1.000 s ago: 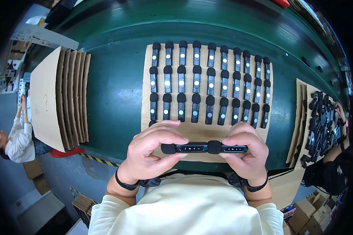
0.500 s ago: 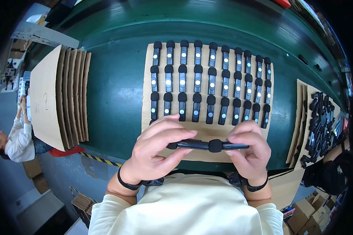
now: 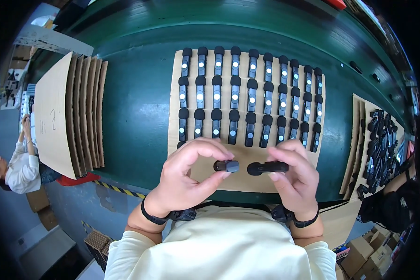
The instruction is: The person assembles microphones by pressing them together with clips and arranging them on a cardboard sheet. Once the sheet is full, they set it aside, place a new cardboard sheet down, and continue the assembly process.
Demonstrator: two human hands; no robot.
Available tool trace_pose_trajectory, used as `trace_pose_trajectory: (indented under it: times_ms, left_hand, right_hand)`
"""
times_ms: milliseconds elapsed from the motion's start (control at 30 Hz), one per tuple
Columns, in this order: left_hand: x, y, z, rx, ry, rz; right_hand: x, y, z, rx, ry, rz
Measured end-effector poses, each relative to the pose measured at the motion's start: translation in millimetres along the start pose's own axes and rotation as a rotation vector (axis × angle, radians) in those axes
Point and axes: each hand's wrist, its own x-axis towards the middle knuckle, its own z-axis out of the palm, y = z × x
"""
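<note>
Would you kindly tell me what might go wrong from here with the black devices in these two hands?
The left hand pinches a small glossy black device and the right hand a slim black device with a rounded foam tip; either might slip. Held close together, they could knock. The left hand also appears near the closest row of black foam-tipped devices on the flat brown cardboard sheet, so it might nudge one.

From afar, I saw a plain, pale cream shirt (image 3: 238, 245) with loose short sleeves (image 3: 131, 254) and soft creases across the front. There was a narrow black left wrist strap (image 3: 150, 215) and a matching right wrist strap (image 3: 307, 224). Toward the body's middle, each carried a small dark block (image 3: 184, 215) (too shadowy for me to read finer details).
</note>
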Motion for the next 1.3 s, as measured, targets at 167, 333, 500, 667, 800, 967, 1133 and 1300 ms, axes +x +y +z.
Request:
trace_pose_trajectory:
  times_ms: [167,333,500,667,800,967,1133,1300]
  left_hand:
    - [2.5,7.9,5.9,-0.118,0.018,-0.119]
    - [4.8,1.4,1.0,-0.044,-0.092,-0.031]
    - [2.8,0.0,3.9,-0.008,-0.074,0.004]
    - [7.4,0.8,3.5,0.158,-0.025,0.146]
    - [8.8,1.9,-1.7,0.273,-0.038,0.279]
    - [1.0,3.2,-5.4,0.338,-0.013,0.274]
    - [-7.9,3.0,-15.9,0.383,-0.024,0.339]
    - [-32.1,-9.3,-26.5,0.462,-0.059,0.301]
  right_hand:
    - [5.2,2.7,17.8,0.189,-0.068,0.118]
    - [6.0,9.4,26.8,0.242,-0.081,0.061]
    - [10.9,8.3,28.5,0.185,-0.065,0.01]
    - [16.4,1.7,30.1,0.046,0.022,-0.111]
    - [17.1,1.7,30.7,-0.073,0.055,-0.267]
    - [17.9,-3.8,31.3,-0.192,0.006,-0.317]
    - [15.1,-4.6,38.8,-0.21,-0.062,-0.3]
    - [5.1,7.1,51.3,-0.259,-0.131,-0.277]
